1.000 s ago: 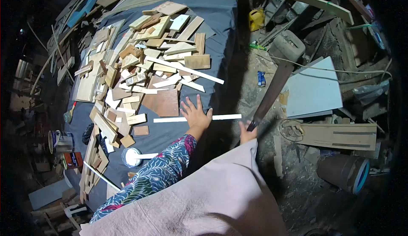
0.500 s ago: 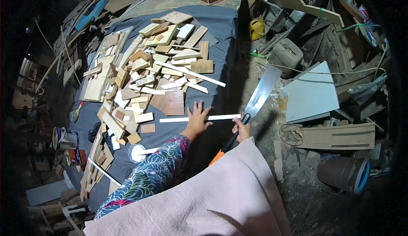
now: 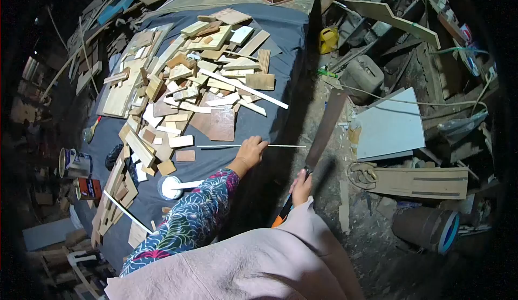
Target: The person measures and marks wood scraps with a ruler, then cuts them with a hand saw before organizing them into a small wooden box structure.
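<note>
My left hand (image 3: 250, 153) is closed over a thin white wooden strip (image 3: 216, 147) near the right edge of the cloth-covered table. The strip shows its narrow edge, and its right end juts out past the table. In my right hand (image 3: 302, 186) is a handsaw (image 3: 327, 127), gripped by its black and orange handle. Its blade points up and away, dark in this light, to the right of the strip's end and apart from it.
A heap of wood offcuts (image 3: 218, 38) covers much of the dark cloth (image 3: 280, 22). A white tub (image 3: 170, 187) with a flat stick stands left of my forearm. On the floor at right lie a white panel (image 3: 391, 127), a jerrycan (image 3: 362, 73) and a bucket (image 3: 426, 230).
My left hand has gone from spread flat on the strip to closed around it, and the strip has turned onto its edge. The saw has swung slightly left and its blade has darkened.
</note>
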